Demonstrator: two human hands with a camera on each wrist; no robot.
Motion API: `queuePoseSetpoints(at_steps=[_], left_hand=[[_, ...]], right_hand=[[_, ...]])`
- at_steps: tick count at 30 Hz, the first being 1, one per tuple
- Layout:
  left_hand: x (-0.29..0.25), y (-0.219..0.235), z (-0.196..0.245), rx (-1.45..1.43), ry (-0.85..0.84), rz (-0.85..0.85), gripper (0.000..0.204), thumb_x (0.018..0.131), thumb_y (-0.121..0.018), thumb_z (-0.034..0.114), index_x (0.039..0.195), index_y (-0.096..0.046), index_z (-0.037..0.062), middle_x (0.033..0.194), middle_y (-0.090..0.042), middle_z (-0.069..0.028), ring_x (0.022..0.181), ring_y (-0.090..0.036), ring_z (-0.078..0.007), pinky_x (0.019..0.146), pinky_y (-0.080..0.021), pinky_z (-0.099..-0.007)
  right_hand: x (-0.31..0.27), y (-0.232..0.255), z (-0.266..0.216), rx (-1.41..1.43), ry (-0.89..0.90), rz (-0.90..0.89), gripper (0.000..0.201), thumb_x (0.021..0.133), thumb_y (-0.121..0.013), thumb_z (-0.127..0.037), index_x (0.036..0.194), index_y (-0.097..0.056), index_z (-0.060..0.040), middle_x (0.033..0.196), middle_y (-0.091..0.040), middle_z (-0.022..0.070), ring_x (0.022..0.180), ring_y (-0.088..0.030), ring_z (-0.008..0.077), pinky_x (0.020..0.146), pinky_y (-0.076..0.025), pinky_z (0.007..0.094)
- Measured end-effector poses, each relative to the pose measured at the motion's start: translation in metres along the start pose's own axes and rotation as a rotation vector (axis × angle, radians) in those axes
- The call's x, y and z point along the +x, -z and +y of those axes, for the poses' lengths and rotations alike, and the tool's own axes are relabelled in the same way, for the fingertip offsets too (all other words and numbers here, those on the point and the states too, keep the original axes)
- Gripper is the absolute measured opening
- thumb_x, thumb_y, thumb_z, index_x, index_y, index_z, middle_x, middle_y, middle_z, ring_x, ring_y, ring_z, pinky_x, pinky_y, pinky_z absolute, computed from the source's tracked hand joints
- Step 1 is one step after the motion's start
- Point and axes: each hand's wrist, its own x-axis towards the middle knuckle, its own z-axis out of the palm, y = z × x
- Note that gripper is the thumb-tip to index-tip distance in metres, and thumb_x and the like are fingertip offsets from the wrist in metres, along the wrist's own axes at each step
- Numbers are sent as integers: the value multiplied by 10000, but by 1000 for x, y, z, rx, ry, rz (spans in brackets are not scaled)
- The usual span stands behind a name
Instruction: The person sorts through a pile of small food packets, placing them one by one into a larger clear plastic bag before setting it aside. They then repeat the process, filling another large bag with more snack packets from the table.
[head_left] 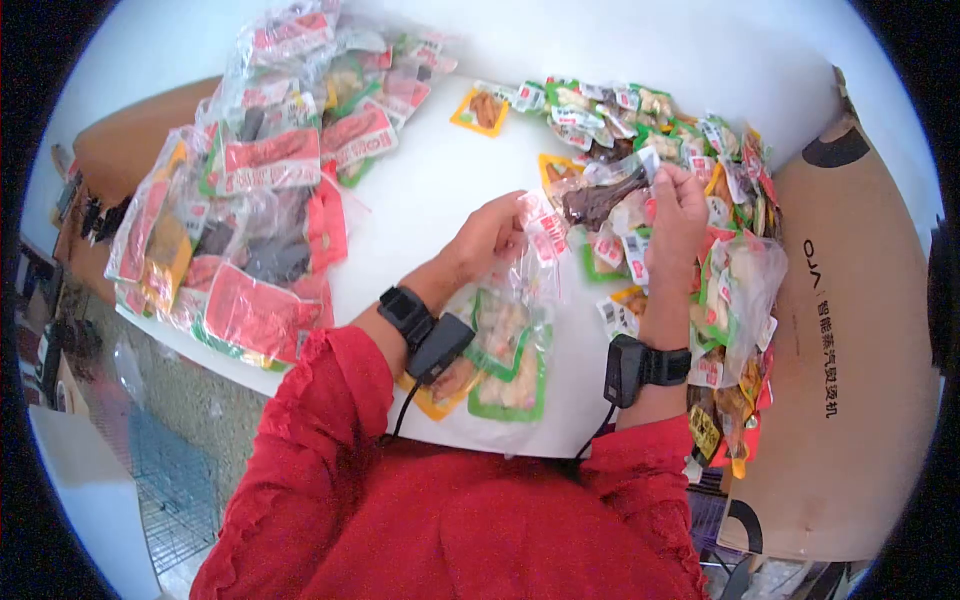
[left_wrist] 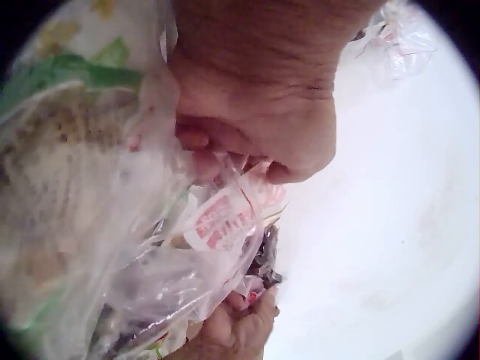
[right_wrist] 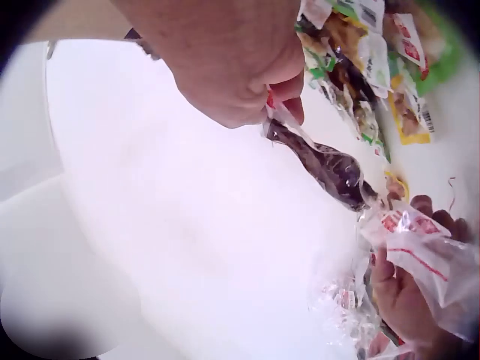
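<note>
My left hand grips the top of a clear plastic bag with red print near its mouth. Inside the bag, pale food packs with green borders lie low, near the table's front edge. My right hand pinches one end of a clear vacuum pack with a dark brown drumstick in it. That pack slants between both hands, its thick end right at the bag's printed mouth. In the right wrist view, the left hand's fingers are partly behind the bag plastic.
On the left of the white table is a heap of filled bags with red packs. Loose snack packs pile up along the right side. A single yellow-edged pack lies at the back. Beyond the right pile stands a cardboard box.
</note>
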Motion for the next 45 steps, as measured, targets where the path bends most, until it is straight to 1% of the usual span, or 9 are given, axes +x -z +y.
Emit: queuePoseSetpoints(at_steps=[4, 14, 24, 31, 38, 39, 40, 42, 45], left_hand=[[8, 9, -20, -139, -64, -96, 289, 883, -443, 281, 1035, -504, 43, 847, -610, -42, 712, -572, -93, 622, -471, -220], [-5, -16, 0, 89, -60, 41, 219, 832, -540, 157, 1036, -522, 80, 656, -484, 61, 449, -334, -7, 380, -270, -158], [-6, -18, 4, 19, -31, 34, 255, 819, -531, 104, 1065, -491, 53, 916, -595, -46, 567, -485, -11, 473, -403, -153], [-12, -25, 10, 138, -150, 64, 417, 852, -507, 292, 1196, -409, 77, 1064, -539, -47, 525, -388, -32, 451, -319, -155], [-9, -7, 17, -324, -237, 436, 242, 887, -445, 288, 1035, -461, 97, 870, -549, -2, 495, -362, -39, 422, -309, -172], [-11, -5, 19, -278, -259, 413, 224, 885, -453, 284, 1003, -472, 96, 819, -522, 8, 491, -368, -43, 414, -306, -180], [-13, -3, 19, -229, -278, 389, 208, 882, -462, 281, 972, -482, 94, 769, -496, 18, 486, -374, -48, 405, -303, -189], [-10, -3, 12, -126, -239, 407, 232, 877, -473, 292, 998, -482, 94, 768, -486, 23, 484, -364, -48, 404, -284, -187], [-6, -1, 5, -3, -198, 384, 257, 865, -498, 293, 1026, -482, 94, 739, -449, 36, 489, -352, -44, 407, -263, -185]], right_hand=[[14, 6, 53, 247, -159, 2, 179, 833, -551, -149, 970, -558, -35, 844, -558, 1, 707, -511, 67, 598, -434, 193], [-13, -21, 81, 793, -572, -356, 320, 837, -506, -253, 1117, -487, -99, 936, -546, -25, 765, -521, 83, 571, -399, 251], [-1, 10, 64, 544, -566, -399, 218, 778, -586, -191, 972, -520, -117, 841, -560, -30, 659, -518, 62, 473, -358, 180], [-16, -21, 88, 1089, -493, -187, 103, 792, -546, -76, 893, -537, -58, 818, -594, 49, 747, -581, 176, 630, -489, 298], [-43, -43, 65, 1068, -646, -733, 443, 808, -525, -132, 1222, -393, -43, 1149, -491, 106, 1061, -479, 259, 901, -404, 394], [-39, -46, 71, 225, -273, -752, 504, 826, -515, -240, 1251, -352, -23, 1184, -459, 141, 1112, -438, 281, 952, -348, 421], [-37, -45, 66, 220, -273, -767, 504, 826, -515, -240, 1251, -352, -23, 1184, -459, 141, 1112, -438, 281, 952, -348, 421], [-37, -35, 52, 938, -754, -684, 537, 833, -510, -317, 1240, -355, -2, 1193, -451, 162, 1121, -433, 280, 945, -357, 407], [-37, -28, 59, 1008, -772, -689, 458, 837, -521, -241, 1197, -395, 13, 1165, -479, 147, 1069, -477, 245, 927, -375, 372]])
